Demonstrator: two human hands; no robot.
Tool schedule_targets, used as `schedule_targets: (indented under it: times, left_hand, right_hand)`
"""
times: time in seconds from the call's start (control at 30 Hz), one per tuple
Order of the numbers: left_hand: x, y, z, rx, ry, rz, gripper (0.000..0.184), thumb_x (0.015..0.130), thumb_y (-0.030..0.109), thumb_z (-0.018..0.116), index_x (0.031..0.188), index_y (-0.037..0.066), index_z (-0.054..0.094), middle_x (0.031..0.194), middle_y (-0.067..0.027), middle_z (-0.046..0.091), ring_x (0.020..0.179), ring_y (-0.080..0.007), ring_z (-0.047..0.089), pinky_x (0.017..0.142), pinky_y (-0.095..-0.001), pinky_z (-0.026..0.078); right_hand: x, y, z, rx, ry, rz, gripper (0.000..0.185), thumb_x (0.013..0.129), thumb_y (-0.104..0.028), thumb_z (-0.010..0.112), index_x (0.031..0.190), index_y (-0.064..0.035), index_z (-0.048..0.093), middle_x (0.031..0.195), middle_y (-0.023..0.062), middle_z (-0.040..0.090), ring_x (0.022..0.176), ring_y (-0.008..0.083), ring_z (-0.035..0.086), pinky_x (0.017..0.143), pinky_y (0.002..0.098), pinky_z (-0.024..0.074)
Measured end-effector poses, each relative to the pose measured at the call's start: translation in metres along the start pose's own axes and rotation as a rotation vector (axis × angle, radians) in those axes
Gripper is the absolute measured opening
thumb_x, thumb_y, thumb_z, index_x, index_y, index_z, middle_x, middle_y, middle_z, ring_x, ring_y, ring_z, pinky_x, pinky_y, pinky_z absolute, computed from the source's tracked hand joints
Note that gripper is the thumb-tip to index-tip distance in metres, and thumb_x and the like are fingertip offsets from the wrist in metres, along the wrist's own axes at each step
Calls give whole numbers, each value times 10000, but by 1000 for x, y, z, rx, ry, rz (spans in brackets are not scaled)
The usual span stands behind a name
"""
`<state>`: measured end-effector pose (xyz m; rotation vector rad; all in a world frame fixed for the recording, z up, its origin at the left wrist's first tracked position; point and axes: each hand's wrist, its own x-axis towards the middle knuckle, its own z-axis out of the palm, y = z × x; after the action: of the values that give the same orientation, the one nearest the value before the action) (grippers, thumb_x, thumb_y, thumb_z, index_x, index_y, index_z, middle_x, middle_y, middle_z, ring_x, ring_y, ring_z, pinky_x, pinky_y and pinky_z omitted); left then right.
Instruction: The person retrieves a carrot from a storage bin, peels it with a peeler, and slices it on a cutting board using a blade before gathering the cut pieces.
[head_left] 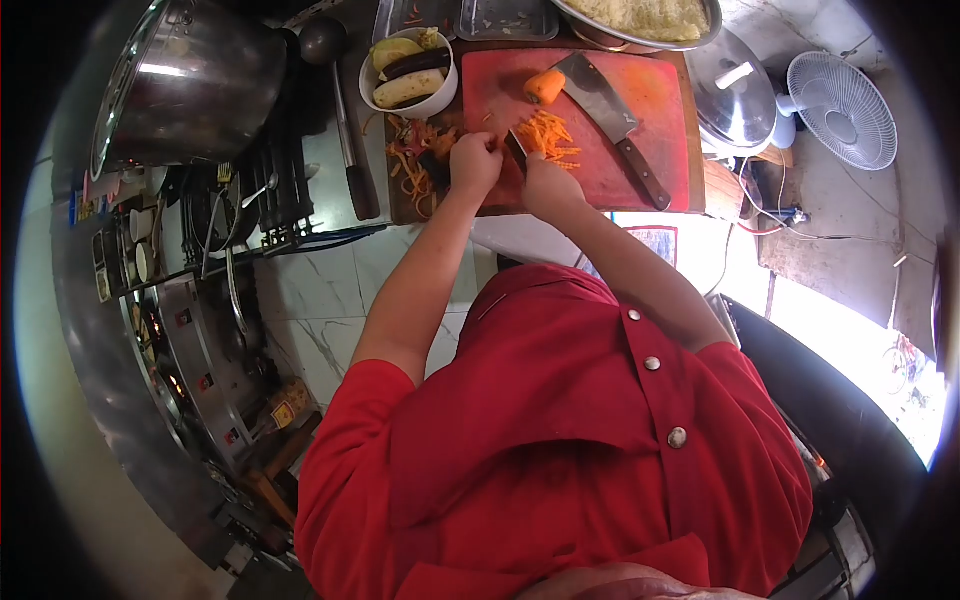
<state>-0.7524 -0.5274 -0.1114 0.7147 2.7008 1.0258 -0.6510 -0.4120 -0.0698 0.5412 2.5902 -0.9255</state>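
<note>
On the red cutting board [655, 110], my right hand [552, 186] is closed around a small dark tool with a pale edge [516, 148]; I cannot tell if it is a knife or a peeler. Just left of it, my left hand [476, 164] has its fingers pressed together; whatever they hold is hidden. Orange carrot strips [545, 137] lie in a heap beyond my right hand. Behind them a carrot piece [544, 87] touches or nearly touches the cleaver [612, 115], which lies with its handle toward me. Vegetable peelings [408, 165] are strewn left of my left hand.
A white bowl [446, 100] of eggplant and other pale vegetables stands at the back left. Beyond it are metal trays [508, 20] and a basin [716, 28] of yellowish-white food. A ladle [345, 120] and large pot [190, 90] are left, a lidded pot [735, 95] and fan [842, 110] right.
</note>
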Motion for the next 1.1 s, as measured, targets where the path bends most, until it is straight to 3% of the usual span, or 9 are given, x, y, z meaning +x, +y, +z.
schedule_targets:
  times: [0.2, 0.27, 0.4, 0.5, 0.6, 0.67, 1.0, 1.1]
  left_hand:
    - [-2, 3, -2, -53, -31, -57, 182, 751, 131, 626, 889, 29, 685, 755, -162, 654, 717, -308, 646, 661, -357, 500]
    - [-4, -2, 7, -119, 92, -73, 171, 759, 153, 616, 862, 37, 689, 737, -163, 649, 702, -314, 643, 648, -362, 495]
    - [-7, 2, 5, -125, 67, -103, 160, 761, 163, 616, 833, 41, 691, 732, -165, 646, 697, -315, 642, 643, -368, 491]
    - [-8, 6, 3, -115, 74, -118, 106, 723, 120, 632, 755, 33, 684, 742, -180, 634, 721, -359, 621, 665, -404, 493]
    - [-11, -1, 7, -31, 104, -81, 107, 709, 115, 634, 759, 36, 686, 742, -178, 636, 723, -350, 624, 671, -396, 494]
    - [-8, -1, 5, -159, 72, -181, 144, 745, 146, 620, 810, 35, 684, 761, -160, 651, 741, -326, 640, 670, -369, 488]
    - [-7, -4, 6, -244, 71, -257, 159, 742, 161, 627, 808, 27, 684, 746, -158, 653, 704, -301, 644, 658, -337, 488]
    - [-5, -8, 8, -175, 88, -207, 151, 738, 155, 628, 793, 27, 685, 726, -149, 658, 689, -274, 651, 653, -330, 491]
  right_hand:
    - [1, -22, -26, -50, -23, 32, 239, 838, -92, 453, 1040, 35, 466, 924, 241, 640, 887, 377, 643, 751, 439, 519]
    - [4, -25, -23, -51, -22, 6, 237, 838, -89, 456, 1039, 37, 465, 922, 239, 640, 887, 377, 644, 749, 436, 521]
    - [4, -28, -15, -60, -41, 1, 239, 839, -84, 464, 1043, 41, 459, 931, 243, 638, 891, 372, 645, 748, 431, 525]
    - [6, -27, -3, -58, -46, 4, 241, 841, -84, 466, 1047, 40, 455, 941, 256, 634, 889, 376, 646, 745, 433, 527]
    - [12, -26, 11, -34, -31, 45, 239, 841, -85, 467, 1045, 38, 453, 943, 265, 632, 886, 384, 644, 746, 435, 527]
    - [20, -24, 9, -17, -2, 86, 237, 842, -86, 467, 1043, 37, 452, 944, 266, 632, 887, 388, 643, 747, 436, 527]
    - [16, -38, 1, -75, -60, 47, 228, 848, -91, 467, 1031, 41, 440, 933, 254, 636, 899, 379, 640, 758, 436, 518]
    - [17, -31, 13, -66, -36, 90, 216, 847, -97, 470, 1015, 37, 446, 931, 252, 636, 890, 375, 642, 749, 437, 517]
